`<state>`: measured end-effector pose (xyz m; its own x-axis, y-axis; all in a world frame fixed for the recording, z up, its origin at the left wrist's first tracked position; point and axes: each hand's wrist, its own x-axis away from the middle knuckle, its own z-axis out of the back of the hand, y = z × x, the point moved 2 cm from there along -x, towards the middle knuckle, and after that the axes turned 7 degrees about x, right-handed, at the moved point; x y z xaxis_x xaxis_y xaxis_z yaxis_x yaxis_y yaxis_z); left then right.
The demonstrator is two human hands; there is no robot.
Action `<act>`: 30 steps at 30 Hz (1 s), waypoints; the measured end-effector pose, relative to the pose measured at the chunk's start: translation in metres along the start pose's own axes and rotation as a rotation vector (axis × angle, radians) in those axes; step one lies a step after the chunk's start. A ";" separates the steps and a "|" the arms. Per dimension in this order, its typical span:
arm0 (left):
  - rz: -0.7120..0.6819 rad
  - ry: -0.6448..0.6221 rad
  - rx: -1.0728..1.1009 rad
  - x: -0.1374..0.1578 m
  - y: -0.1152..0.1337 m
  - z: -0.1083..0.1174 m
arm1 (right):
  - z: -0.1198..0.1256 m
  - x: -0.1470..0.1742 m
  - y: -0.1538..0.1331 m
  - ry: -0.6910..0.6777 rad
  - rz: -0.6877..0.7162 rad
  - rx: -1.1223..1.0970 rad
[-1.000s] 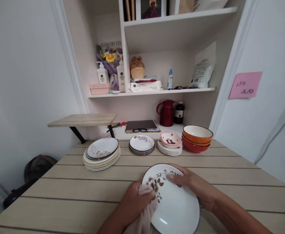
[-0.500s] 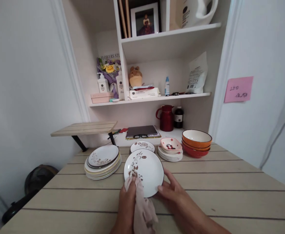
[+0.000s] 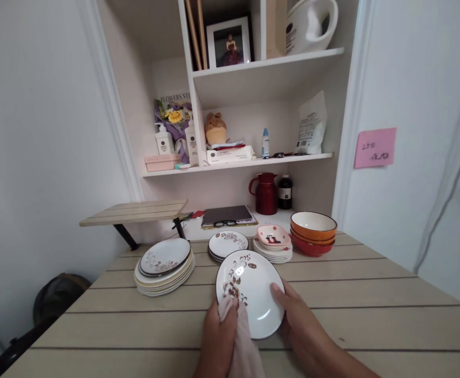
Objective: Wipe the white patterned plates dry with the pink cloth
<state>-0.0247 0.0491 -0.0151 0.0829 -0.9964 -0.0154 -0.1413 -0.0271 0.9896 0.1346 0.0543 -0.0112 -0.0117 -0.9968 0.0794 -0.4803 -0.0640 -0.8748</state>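
A white plate (image 3: 259, 299) with a dark rim and brown flowers is held tilted above the table, between my two hands. My right hand (image 3: 296, 310) grips its right edge, thumb on the face and fingers behind. At the lower left edge, my left hand (image 3: 221, 325) is closed on a pale pink cloth (image 3: 246, 346), pressing it against the plate's face with the thumb. The cloth's loose end hangs down below. Beyond the held plate lies a small stack of matching plates (image 3: 228, 243).
On the wooden table (image 3: 167, 328), a plate stack (image 3: 165, 262) stands left. Small dishes (image 3: 273, 244) and orange and red bowls (image 3: 313, 231) stand at the back right. Behind are a laptop (image 3: 227, 214), glasses (image 3: 225, 223), a red jug (image 3: 265, 193) and a raised wooden shelf (image 3: 133, 211).
The held plate has moved right and slightly nearer to me, with both hands. My right thumb now lies further up on the plate's face. The view has shifted slightly.
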 end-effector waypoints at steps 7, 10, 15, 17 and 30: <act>0.054 -0.018 -0.064 0.008 0.002 -0.002 | 0.001 0.004 -0.043 -0.115 0.136 0.250; 0.054 -0.067 -0.093 0.012 -0.001 -0.004 | 0.009 0.005 -0.056 -0.135 0.138 0.373; 0.092 -0.081 -0.150 0.014 -0.008 -0.002 | 0.014 0.010 -0.072 -0.212 0.117 0.542; 0.099 -0.109 -0.173 0.015 -0.008 -0.002 | 0.016 0.012 -0.077 -0.226 0.120 0.622; 0.072 0.022 0.059 0.001 0.006 0.006 | -0.002 0.016 -0.047 -0.162 -0.069 0.174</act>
<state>-0.0311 0.0479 -0.0104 0.0923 -0.9940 0.0591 -0.2057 0.0390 0.9778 0.1556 0.0410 0.0320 0.1637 -0.9835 0.0767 -0.3163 -0.1260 -0.9403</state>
